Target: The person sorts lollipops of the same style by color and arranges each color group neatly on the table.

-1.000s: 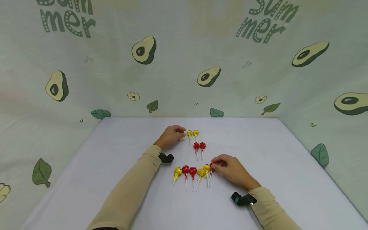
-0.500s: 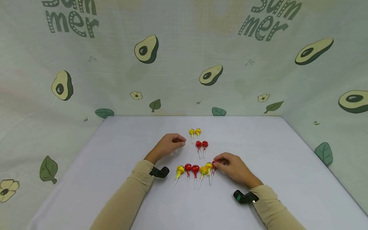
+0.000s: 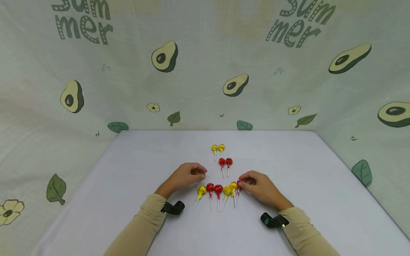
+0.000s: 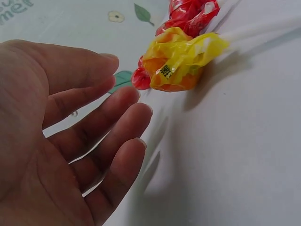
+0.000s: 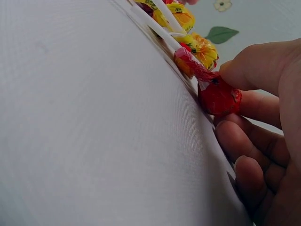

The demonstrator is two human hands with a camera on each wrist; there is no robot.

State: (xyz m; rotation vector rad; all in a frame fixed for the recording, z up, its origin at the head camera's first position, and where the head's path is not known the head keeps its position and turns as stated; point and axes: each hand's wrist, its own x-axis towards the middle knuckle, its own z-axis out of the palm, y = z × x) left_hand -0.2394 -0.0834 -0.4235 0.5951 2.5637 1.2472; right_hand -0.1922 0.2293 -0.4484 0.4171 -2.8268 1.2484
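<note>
My right hand (image 3: 262,187) pinches the head of a red lollipop (image 5: 219,97) between thumb and fingers, at the right end of a front row of lollipops. Right beside it lies a yellow lollipop (image 3: 233,186), close to another yellow lollipop (image 3: 227,191). Two red lollipops (image 3: 218,189) continue the row leftward. At its left end, a yellow lollipop (image 4: 171,63) lies just off the fingertips of my left hand (image 3: 183,176), whose fingers are loosely bent around nothing.
Farther back, two red lollipops (image 3: 222,161) lie side by side, and behind them two yellow lollipops (image 3: 214,148). All rest on a white table (image 3: 144,153). A printed cloth (image 3: 198,64) hangs behind and along both sides.
My left hand has come back from beside the far yellow lollipops toward the left end of the front row. My right hand stays at the red lollipop; the head view has shifted slightly.
</note>
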